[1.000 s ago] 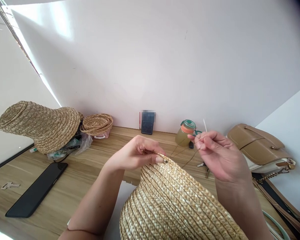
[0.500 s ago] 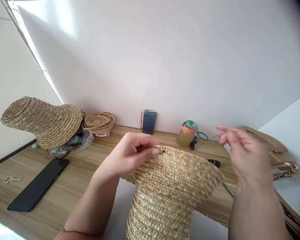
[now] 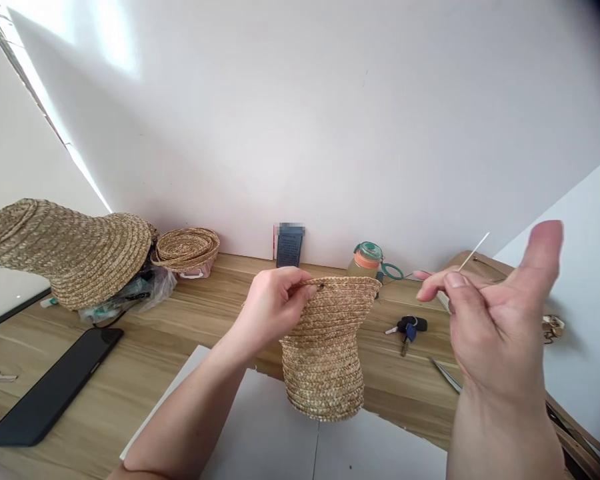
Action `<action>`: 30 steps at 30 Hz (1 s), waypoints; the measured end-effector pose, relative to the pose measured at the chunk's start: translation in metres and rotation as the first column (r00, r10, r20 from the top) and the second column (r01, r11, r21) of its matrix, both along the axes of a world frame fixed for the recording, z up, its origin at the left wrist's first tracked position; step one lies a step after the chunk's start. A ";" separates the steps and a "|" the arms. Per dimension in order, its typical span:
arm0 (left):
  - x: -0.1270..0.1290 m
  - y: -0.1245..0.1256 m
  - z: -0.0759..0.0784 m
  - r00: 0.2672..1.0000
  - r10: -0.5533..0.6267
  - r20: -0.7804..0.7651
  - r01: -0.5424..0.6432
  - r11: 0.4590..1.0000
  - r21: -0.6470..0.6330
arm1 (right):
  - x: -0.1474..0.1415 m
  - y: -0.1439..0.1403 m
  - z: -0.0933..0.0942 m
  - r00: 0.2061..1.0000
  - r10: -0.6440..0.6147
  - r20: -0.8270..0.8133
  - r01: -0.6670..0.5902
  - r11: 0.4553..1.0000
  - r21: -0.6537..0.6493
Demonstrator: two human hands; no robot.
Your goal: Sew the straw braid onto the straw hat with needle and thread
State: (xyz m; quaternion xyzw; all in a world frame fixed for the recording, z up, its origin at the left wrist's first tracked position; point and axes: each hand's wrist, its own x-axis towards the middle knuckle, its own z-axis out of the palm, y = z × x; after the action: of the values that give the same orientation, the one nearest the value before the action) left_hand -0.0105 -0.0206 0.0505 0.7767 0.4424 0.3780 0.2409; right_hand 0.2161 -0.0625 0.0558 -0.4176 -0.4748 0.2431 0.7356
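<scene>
My left hand [image 3: 275, 307] pinches the brim edge of a woven straw hat [image 3: 325, 360] between thumb and fingers. The hat hangs crown down in front of me, above white sheets [image 3: 265, 427]. A small dark spot shows on the brim right beside my left thumb. Off to the right, my right hand [image 3: 500, 327] is raised, apart from the hat. Its thumb and index finger grip a thin, pale needle [image 3: 474, 252] that points up and to the right. Whether a thread runs from it, I cannot tell.
Another straw hat [image 3: 95, 253] and a coil of straw braid [image 3: 187, 247] stand at the back left. A black case [image 3: 55, 387] lies nearer. Behind are a dark blue box [image 3: 290, 247] and a bottle [image 3: 367, 257]. Keys [image 3: 407, 327], a metal blade [image 3: 446, 375] and a bag [image 3: 465, 260] are right.
The straw hat has lowered and swung round, so its whole crown now shows. My right hand has turned palm up, and the needle has come into sight.
</scene>
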 end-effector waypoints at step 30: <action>0.004 -0.001 -0.007 0.997 0.057 0.044 -0.056 0.998 -0.017 | -0.049 -0.001 -0.023 0.553 0.044 0.832 -0.050 0.999 -0.019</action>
State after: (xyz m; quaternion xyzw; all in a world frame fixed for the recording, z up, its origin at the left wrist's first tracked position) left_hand -0.0068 -0.0212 0.0439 0.7535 0.4617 0.3981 0.2462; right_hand 0.1672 -0.0637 0.0330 -0.4677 -0.7774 0.0350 0.4191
